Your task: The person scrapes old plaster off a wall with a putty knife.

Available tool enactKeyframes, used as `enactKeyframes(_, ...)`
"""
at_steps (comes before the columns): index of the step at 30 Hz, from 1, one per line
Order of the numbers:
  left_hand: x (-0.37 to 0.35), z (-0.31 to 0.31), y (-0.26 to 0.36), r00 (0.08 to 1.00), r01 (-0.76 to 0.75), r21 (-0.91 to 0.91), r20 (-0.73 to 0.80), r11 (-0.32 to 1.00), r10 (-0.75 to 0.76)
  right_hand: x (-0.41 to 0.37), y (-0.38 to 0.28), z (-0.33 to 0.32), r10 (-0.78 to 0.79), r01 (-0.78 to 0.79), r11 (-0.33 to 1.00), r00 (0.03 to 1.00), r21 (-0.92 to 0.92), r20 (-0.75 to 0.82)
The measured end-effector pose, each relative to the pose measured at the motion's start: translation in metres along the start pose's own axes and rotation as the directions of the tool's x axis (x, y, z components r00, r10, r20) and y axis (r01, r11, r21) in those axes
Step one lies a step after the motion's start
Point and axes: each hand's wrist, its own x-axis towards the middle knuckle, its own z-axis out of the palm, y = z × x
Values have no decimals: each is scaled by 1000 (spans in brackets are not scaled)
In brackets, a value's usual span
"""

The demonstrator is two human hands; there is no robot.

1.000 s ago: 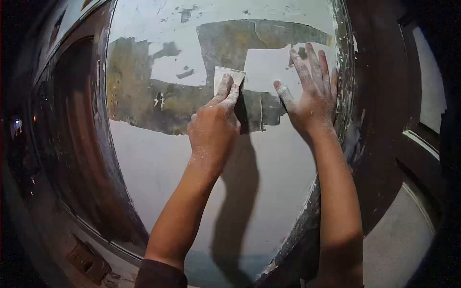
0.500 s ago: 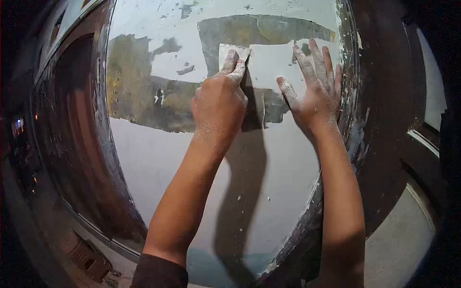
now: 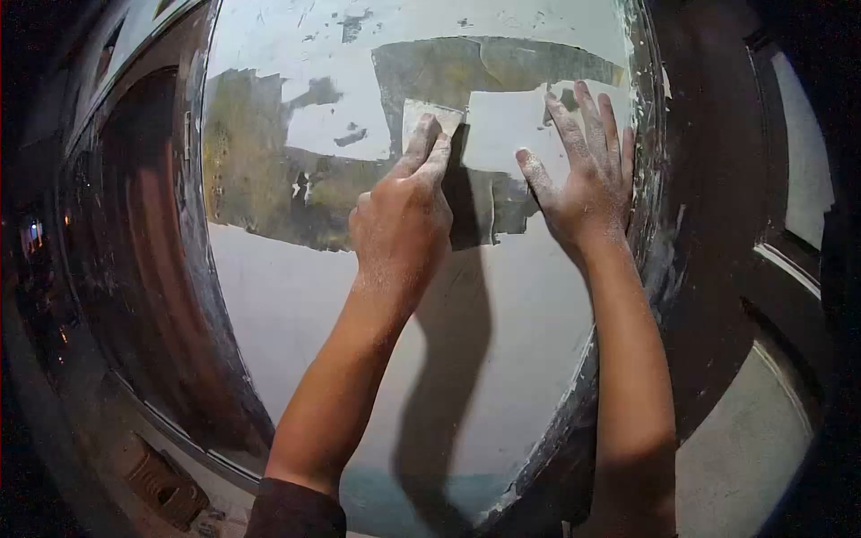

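A flat scraper (image 3: pixel 413 113) with a pale, dusty blade is gripped in my left hand (image 3: pixel 402 211), two fingers pressed along it. Its edge points upward at the border between a bare grey-brown patch (image 3: pixel 426 65) and the white coating (image 3: pixel 502 121) on an upright panel. My right hand (image 3: pixel 587 193) lies spread against the panel's right side, fingers apart and nothing in it. White powder covers the fingers of both hands. Whatever handle the scraper has is hidden by my left hand.
Dark, paint-flecked frame edging (image 3: pixel 653 179) borders the panel on the right. A dark reddish-brown recessed panel (image 3: pixel 143 224) stands to the left. Low at the left is a brown slatted object, perhaps a chair (image 3: pixel 166 484). Small lights glow at far left.
My left hand has drawn the scraper slightly down and left. Small white flakes that were falling below it no longer show. My right hand stays spread in nearly the same place.
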Motion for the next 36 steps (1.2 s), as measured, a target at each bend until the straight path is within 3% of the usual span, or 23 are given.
enactKeyframes(7,-62,-6,-10,991,52,10,126,999,-53,0,1,2,1,-1,1000,1000,-27,2)
enactKeyframes(8,-65,-4,-10,996,26,-1,91,1000,-26,0,-1,1,4,-4,999,1000,-36,8)
enactKeyframes(11,-62,-2,-7,996,21,1,90,1000,-21,0,0,1,4,-3,999,1000,-37,18)
enactKeyframes(13,-58,-1,-2,984,101,-20,147,995,-97,-1,0,-1,-3,4,1000,1000,-18,29)
enactKeyframes(36,-35,3,-5,988,67,-22,140,997,-64,0,-1,-3,-7,7,999,1000,-34,5)
